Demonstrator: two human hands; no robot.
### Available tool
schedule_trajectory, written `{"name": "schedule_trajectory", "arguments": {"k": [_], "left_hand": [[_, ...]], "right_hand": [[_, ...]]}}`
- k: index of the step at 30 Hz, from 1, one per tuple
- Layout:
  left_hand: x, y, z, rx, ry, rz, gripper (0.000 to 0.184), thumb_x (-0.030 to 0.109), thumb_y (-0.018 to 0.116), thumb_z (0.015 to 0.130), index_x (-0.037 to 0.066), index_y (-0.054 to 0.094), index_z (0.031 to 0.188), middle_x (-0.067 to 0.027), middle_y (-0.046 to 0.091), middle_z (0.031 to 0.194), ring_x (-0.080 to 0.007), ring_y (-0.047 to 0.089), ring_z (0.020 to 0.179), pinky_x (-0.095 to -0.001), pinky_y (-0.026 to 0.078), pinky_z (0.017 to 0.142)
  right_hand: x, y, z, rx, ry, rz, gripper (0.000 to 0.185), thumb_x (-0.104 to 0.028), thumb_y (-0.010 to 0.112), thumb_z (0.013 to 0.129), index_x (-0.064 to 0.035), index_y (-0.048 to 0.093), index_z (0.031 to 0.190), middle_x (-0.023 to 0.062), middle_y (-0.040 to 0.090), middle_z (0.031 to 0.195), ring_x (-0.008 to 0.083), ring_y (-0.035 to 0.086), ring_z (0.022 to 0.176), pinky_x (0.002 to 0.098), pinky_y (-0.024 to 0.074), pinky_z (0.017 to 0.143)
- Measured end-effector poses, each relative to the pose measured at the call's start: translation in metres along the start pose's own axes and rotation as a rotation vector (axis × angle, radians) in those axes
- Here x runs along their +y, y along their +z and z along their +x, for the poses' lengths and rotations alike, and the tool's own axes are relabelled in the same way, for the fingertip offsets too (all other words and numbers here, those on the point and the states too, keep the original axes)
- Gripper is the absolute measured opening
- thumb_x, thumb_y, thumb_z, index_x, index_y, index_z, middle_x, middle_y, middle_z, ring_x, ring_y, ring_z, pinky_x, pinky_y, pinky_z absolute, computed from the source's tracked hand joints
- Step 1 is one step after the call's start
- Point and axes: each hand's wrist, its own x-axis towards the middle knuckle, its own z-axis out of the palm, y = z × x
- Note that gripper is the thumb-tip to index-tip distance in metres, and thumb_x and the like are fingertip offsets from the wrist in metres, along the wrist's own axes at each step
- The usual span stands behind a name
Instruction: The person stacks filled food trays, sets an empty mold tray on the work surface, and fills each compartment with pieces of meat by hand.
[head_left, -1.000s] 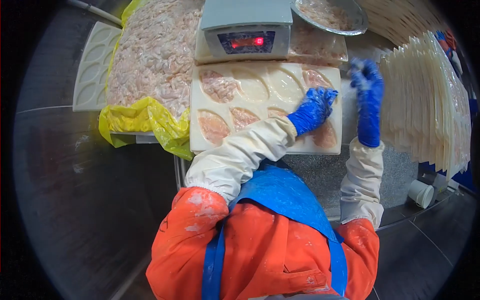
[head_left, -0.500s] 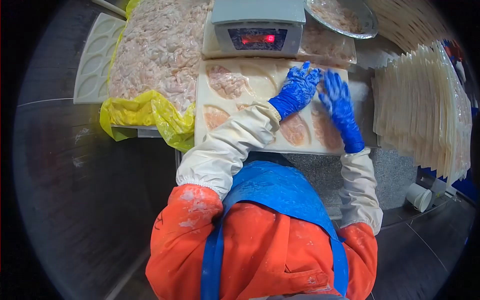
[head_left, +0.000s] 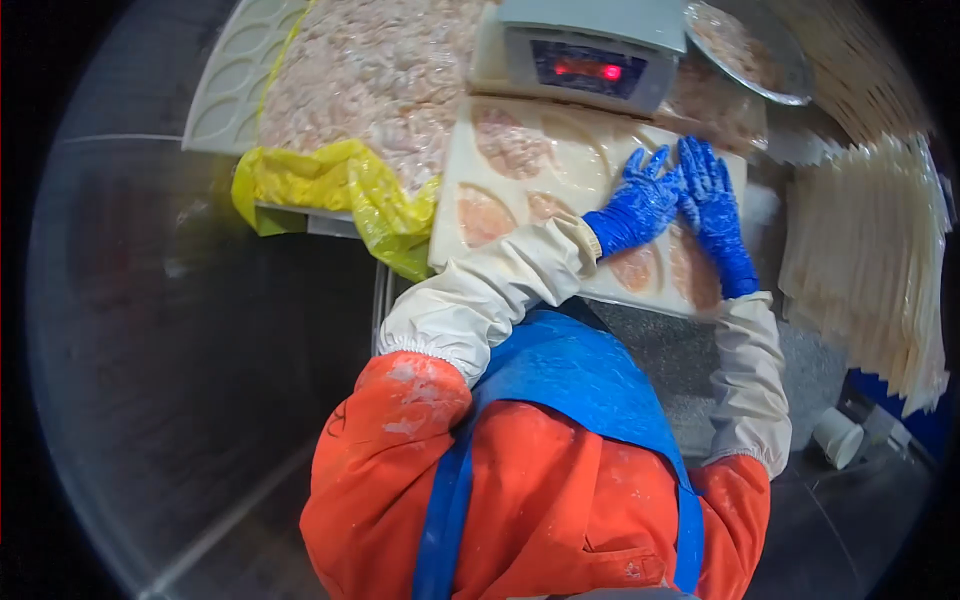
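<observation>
Left hand (head_left: 637, 205) palm down with fingers spread; right hand (head_left: 717, 205) flat with fingers extended, close beside it, both over the right end of the moulded tray (head_left: 451, 237). From both, most of the tray toward nine o'clock, long axis roughly half past nine to half past three; left hand nearer its middle. Meat portions (head_left: 512, 145) in several hollows. Farther out, scale (head_left: 610, 75) at eleven, bowl (head_left: 748, 50) at one, pale sheets (head_left: 860, 250) at three. Some hollows hidden under gloves and left sleeve (head_left: 500, 280); perhaps meat beneath the palms, impossible to tell. Display digits blurred, bowl cut off above.
</observation>
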Motion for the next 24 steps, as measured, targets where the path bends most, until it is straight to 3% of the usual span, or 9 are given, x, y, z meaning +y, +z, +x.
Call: {"name": "schedule_trajectory", "arguments": {"k": [2,5,7,9,12,14,18,21,24], "left_hand": [[-0.003,-0.029,0.000,0.032,-0.022,-0.048,0.030,0.028,0.057,0.084,0.010,0.066,0.105,-0.0133,0.063,0.111,-0.0344,0.054,0.114,-0.0543,0.035,0.098],[-0.024,-0.079,-0.013,-0.029,-0.170,0.004,0.020,0.030,0.061,0.082,0.013,0.067,0.091,-0.0072,0.062,0.087,-0.0298,0.057,0.091,-0.0466,0.041,0.077],[-0.054,-0.115,-0.031,0.255,-0.267,-0.097,0.022,0.031,0.072,0.077,0.011,0.069,0.084,-0.0080,0.063,0.081,-0.0306,0.060,0.081,-0.0451,0.045,0.072],[-0.096,-0.125,-0.060,0.443,-0.296,0.126,0.024,0.033,0.075,0.076,0.011,0.070,0.082,-0.0095,0.062,0.079,-0.0319,0.058,0.078,-0.0459,0.045,0.071],[-0.124,-0.148,-0.109,0.017,-0.398,0.173,0.023,0.035,0.074,0.077,0.013,0.072,0.084,-0.0101,0.062,0.083,-0.0318,0.058,0.079,-0.0454,0.045,0.075],[-0.118,-0.164,-0.121,0.006,-0.266,0.209,0.023,0.034,0.075,0.077,0.013,0.073,0.086,-0.0101,0.062,0.080,-0.0312,0.058,0.079,-0.0452,0.045,0.073],[-0.141,-0.174,-0.132,0.131,-0.366,-0.066,0.018,0.024,0.079,0.075,0.008,0.073,0.081,-0.0110,0.064,0.074,-0.0300,0.062,0.074,-0.0413,0.048,0.069],[-0.161,-0.177,-0.124,0.198,-0.724,-0.407,0.021,0.021,0.080,0.078,0.002,0.071,0.075,-0.0111,0.065,0.068,-0.0237,0.063,0.068,-0.0369,0.047,0.063],[-0.178,-0.177,-0.112,0.321,-0.645,-0.193,0.024,0.025,0.080,0.074,0.004,0.069,0.070,-0.0119,0.063,0.066,-0.0277,0.061,0.067,-0.0405,0.046,0.066]], "right_hand": [[0.016,0.018,0.004,-0.025,-0.026,-0.134,0.063,-0.035,0.041,0.097,-0.0123,0.026,0.154,0.0118,0.023,0.160,0.0301,0.022,0.147,0.0447,0.0134,0.120],[0.007,0.005,0.007,-0.038,-0.022,-0.157,0.062,-0.035,0.042,0.098,-0.0134,0.027,0.154,0.0110,0.024,0.160,0.0306,0.024,0.146,0.0450,0.0144,0.119],[-0.003,-0.004,0.008,-0.066,0.041,-0.216,0.061,-0.033,0.047,0.098,-0.0118,0.030,0.153,0.0124,0.027,0.158,0.0317,0.026,0.145,0.0453,0.0182,0.118],[-0.018,-0.013,0.009,-0.085,0.092,-0.228,0.059,-0.031,0.051,0.097,-0.0103,0.035,0.150,0.0139,0.034,0.154,0.0332,0.032,0.142,0.0456,0.0225,0.116],[-0.056,-0.019,0.024,0.094,0.106,-0.019,0.045,-0.024,0.062,0.092,-0.0048,0.056,0.132,0.0177,0.058,0.132,0.0371,0.051,0.124,0.0461,0.0370,0.107],[-0.089,-0.034,0.044,0.123,0.066,0.159,0.039,-0.024,0.061,0.093,-0.0034,0.061,0.126,0.0179,0.062,0.125,0.0366,0.056,0.118,0.0445,0.0413,0.103],[-0.129,-0.015,0.074,0.106,-0.050,0.381,0.035,-0.021,0.060,0.092,-0.0025,0.063,0.122,0.0181,0.063,0.123,0.0364,0.057,0.116,0.0438,0.0453,0.099],[-0.163,-0.001,0.104,0.051,-0.124,0.408,0.049,-0.021,0.060,0.090,-0.0043,0.051,0.136,0.0180,0.052,0.138,0.0350,0.049,0.127,0.0432,0.0392,0.107],[-0.184,0.041,0.109,-0.022,-0.273,0.429,0.060,-0.024,0.060,0.090,-0.0087,0.041,0.145,0.0143,0.043,0.149,0.0316,0.041,0.136,0.0484,0.0305,0.113]]}}
